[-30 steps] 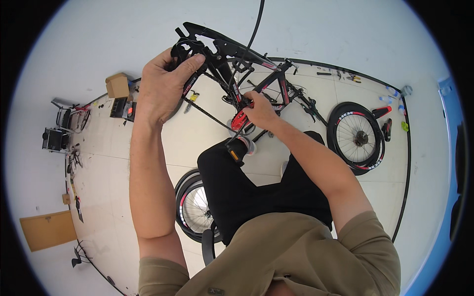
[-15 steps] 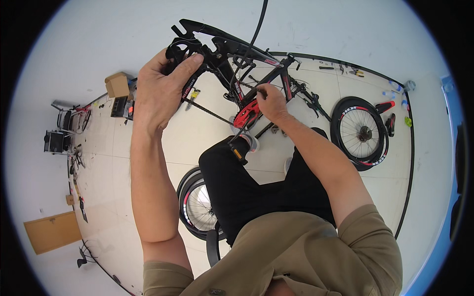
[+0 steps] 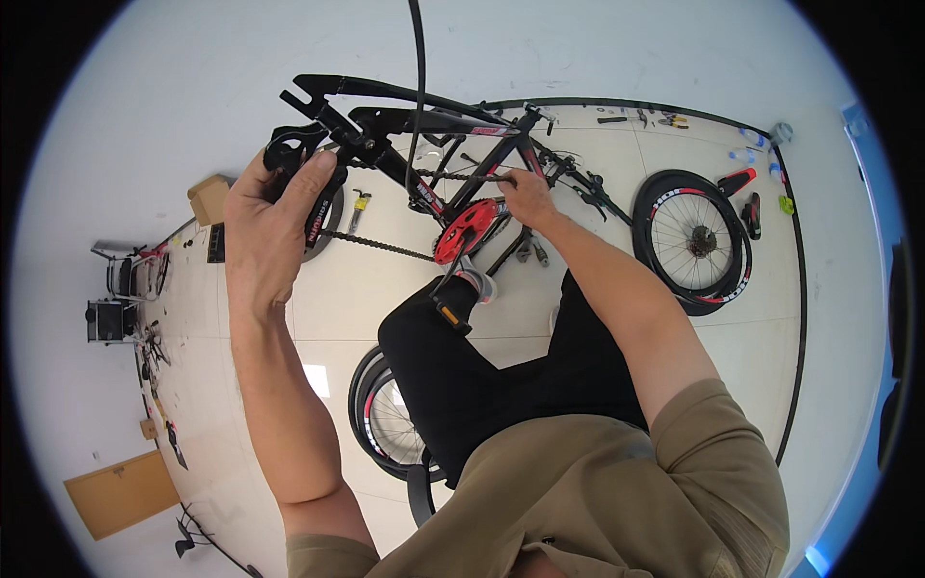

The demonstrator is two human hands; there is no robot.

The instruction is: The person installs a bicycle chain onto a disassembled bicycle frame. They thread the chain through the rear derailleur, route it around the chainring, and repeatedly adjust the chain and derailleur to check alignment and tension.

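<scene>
My left hand (image 3: pixel 270 226) grips the black rear end of a bicycle frame (image 3: pixel 409 128), its thumb pressed near the dropout; the part under my fingers is partly hidden. My right hand (image 3: pixel 525 197) pinches the upper run of the black chain (image 3: pixel 472 175) just above and right of the red chainring (image 3: pixel 462 231). The lower run of chain sags between the chainring and my left hand. A crank with a black pedal (image 3: pixel 450 316) hangs over my knee. A black cable rises past the middle of the frame.
Stacked wheels (image 3: pixel 650 246) lie right, another wheel (image 3: pixel 371 414) below my left leg. Tools (image 3: pixel 670 120), bottles (image 3: pixel 754 137) and a red-black part (image 3: pixel 734 181) lie along the far edge. An open cardboard box (image 3: pixel 207 200) and metal equipment (image 3: pixel 111 313) are at left. A wrench-like tool (image 3: pixel 356 214) lies under the chain.
The rear of the frame and my left hand have moved left and down. My right hand has shifted right and up from the chainring, with the chain pinched in it.
</scene>
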